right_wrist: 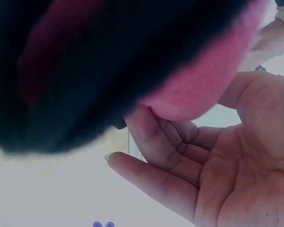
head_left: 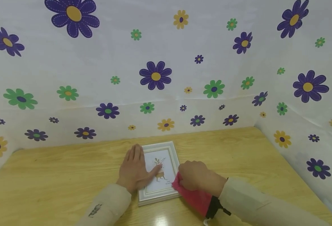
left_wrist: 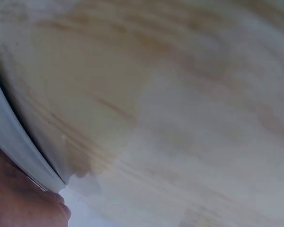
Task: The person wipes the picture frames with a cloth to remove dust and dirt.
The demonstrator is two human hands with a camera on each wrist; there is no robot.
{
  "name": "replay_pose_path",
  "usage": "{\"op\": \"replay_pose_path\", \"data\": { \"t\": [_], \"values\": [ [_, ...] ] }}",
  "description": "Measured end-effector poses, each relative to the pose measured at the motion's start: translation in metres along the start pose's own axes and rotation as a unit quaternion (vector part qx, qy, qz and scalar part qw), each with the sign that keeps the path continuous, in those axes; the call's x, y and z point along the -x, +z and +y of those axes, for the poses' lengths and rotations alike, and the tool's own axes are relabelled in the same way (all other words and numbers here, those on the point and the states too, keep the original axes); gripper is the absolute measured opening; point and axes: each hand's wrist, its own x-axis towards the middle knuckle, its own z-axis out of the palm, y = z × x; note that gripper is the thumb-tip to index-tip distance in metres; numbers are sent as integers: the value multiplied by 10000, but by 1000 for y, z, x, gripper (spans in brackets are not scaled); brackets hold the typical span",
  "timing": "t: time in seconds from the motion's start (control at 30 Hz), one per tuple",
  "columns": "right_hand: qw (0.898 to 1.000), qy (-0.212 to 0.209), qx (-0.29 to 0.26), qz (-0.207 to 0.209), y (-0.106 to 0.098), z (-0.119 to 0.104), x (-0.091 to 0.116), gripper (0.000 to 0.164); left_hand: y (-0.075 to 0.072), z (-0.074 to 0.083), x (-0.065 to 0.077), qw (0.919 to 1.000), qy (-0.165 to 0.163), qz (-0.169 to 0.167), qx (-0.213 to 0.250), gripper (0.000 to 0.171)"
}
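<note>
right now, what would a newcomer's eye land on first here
The pink cloth in the right hand, by the right edge of the white picture frame, likely draws the eye first. The left hand lies across the frame's left side. Behind, purple flowers stand out on the white sheet.

The right hand (right_wrist: 213, 163) grips a pink, dark-banded cloth (right_wrist: 196, 85).

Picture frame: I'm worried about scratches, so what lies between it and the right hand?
In the head view, a pink cloth lies between the right hand and picture frame.
</note>
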Motion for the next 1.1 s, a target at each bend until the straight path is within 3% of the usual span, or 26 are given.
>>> {"op": "replay_pose_path", "data": {
  "t": [0.23,0.33,0.4,0.57,0.73,0.9,1.0,1.1],
  "values": [
    [9960,209,120,865,6,1,-25,12,3,-1,-1,10000,60,63,-12,108],
    [9964,391,-24,747,5,4,-34,10,4,-1,-1,10000,23,36,-21,108],
    [9976,526,-149,425,3,5,-33,9,2,-1,-1,10000,-28,22,-45,107],
    [9972,287,-675,-127,-1,6,-9,15,0,-2,-1,9999,-83,49,-96,105],
    [9976,-16,-688,56,0,3,0,19,-1,-4,-1,9999,-103,106,27,104],
    [9985,443,-266,178,1,3,-21,21,5,-3,-2,9999,-11,61,136,108],
    [9971,619,-293,327,-1,5,-35,20,5,-3,-2,9998,-9,137,109,109],
    [9965,624,-458,328,-2,9,-33,17,6,-1,-3,9998,-28,178,87,109]
  ]
}}
